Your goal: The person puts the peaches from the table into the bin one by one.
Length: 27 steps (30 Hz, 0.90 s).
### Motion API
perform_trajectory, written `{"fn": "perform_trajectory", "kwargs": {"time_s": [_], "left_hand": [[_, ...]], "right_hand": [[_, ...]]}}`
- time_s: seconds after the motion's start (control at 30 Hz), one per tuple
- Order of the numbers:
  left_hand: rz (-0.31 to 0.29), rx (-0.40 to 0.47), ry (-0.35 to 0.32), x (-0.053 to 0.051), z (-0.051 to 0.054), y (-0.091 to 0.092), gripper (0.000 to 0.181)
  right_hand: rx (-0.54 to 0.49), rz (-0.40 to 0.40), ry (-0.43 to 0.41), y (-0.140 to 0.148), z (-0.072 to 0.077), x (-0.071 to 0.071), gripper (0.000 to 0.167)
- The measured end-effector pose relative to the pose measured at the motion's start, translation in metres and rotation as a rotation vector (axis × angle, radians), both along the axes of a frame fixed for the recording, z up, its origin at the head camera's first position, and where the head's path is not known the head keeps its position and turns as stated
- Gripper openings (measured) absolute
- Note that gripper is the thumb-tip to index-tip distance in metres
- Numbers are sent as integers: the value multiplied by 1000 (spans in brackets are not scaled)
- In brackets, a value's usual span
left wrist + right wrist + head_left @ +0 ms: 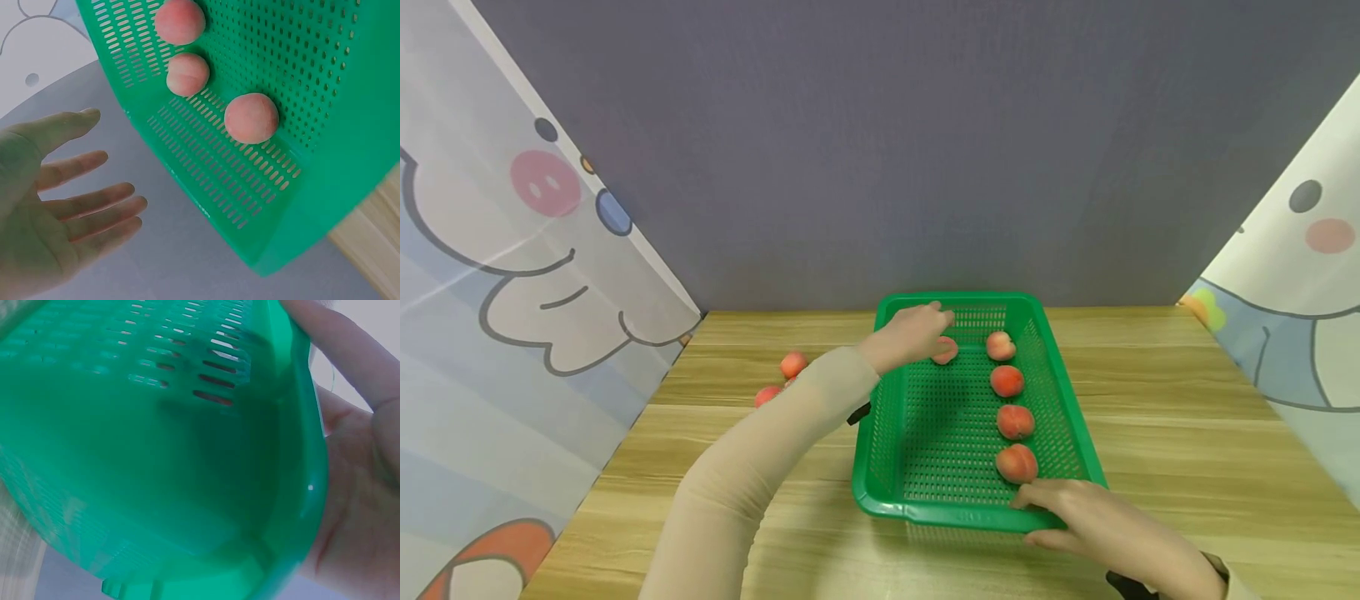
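Note:
In the head view a green basket (962,517) holds a column of peaches (1016,422) along its right side, and one peach (945,351) lies near the far left corner. My left hand (912,335) is over that peach; in the left wrist view the hand (75,206) has its fingers spread and nothing in them, apart from the basket (350,156) and a peach (251,118). My right hand (1086,521) grips the basket's near right rim, thumb outside and fingers over the edge. The right wrist view shows the palm (356,506) against the rim (315,481).
Several more peaches (793,364) lie on the wooden table (1165,400) left of the basket, partly hidden by the left sleeve (760,458). A grey wall (880,158) stands behind the table, with cartoon-printed sheets (467,275) at both sides.

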<state>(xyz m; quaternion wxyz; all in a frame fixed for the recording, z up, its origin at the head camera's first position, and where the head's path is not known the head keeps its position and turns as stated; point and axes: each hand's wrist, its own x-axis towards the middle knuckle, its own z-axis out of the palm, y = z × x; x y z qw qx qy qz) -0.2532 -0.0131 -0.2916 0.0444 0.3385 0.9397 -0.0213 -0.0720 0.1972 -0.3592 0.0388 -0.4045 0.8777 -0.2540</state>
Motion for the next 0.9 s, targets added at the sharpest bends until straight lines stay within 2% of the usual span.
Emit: {"fn": "perform_trajectory", "kwargs": {"time_s": [0.17,0.4,0.6,0.9], "left_hand": [[9,46,17,5,4,-14,40],[-22,111,54,9,2,-31,43],[-1,127,80,15,1,-43,41],[49,222,144,23,-4,-64,36]], "right_hand": [[13,-9,-16,-1,1,0,21],[17,-14,16,-1,0,1,22],[11,-9,18,-1,0,1,22],[7,-5,23,0,-2,0,22]]}}
